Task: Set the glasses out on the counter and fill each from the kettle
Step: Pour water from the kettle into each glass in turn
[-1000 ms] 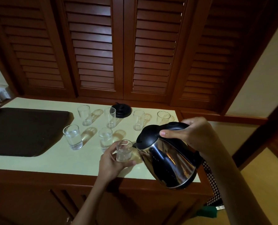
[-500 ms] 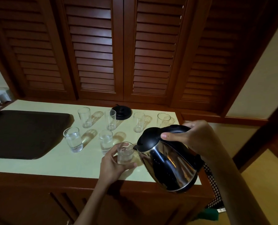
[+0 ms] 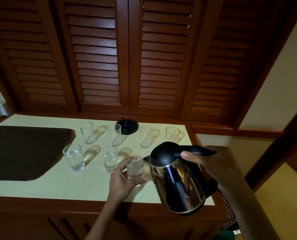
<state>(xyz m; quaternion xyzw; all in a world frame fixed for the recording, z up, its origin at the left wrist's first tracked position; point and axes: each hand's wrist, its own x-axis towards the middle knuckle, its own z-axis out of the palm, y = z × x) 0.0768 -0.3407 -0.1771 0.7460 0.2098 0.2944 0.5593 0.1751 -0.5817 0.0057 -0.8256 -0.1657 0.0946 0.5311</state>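
My right hand (image 3: 213, 163) grips the black handle of a steel kettle (image 3: 177, 181), held tilted above the counter's front right corner with its spout beside a glass. My left hand (image 3: 123, 179) is wrapped around that small glass (image 3: 134, 168), which stands on the pale counter (image 3: 57, 186) and holds water. Two more glasses with water, one at the left (image 3: 74, 157) and one in the middle (image 3: 110, 159), stand to its left. Behind them is a row of several empty glasses, from the far left one (image 3: 87, 132) to the far right one (image 3: 172, 135).
A dark tray (image 3: 23, 151) covers the counter's left part. The kettle's black base (image 3: 127, 126) lies at the back, behind the glasses. Louvred wooden doors rise behind the counter. The counter ends just right of the kettle, with floor beyond.
The kettle has tipped back a little more upright and its spout stays at the glass. My left hand keeps its hold on the glass. The view has shifted slightly.
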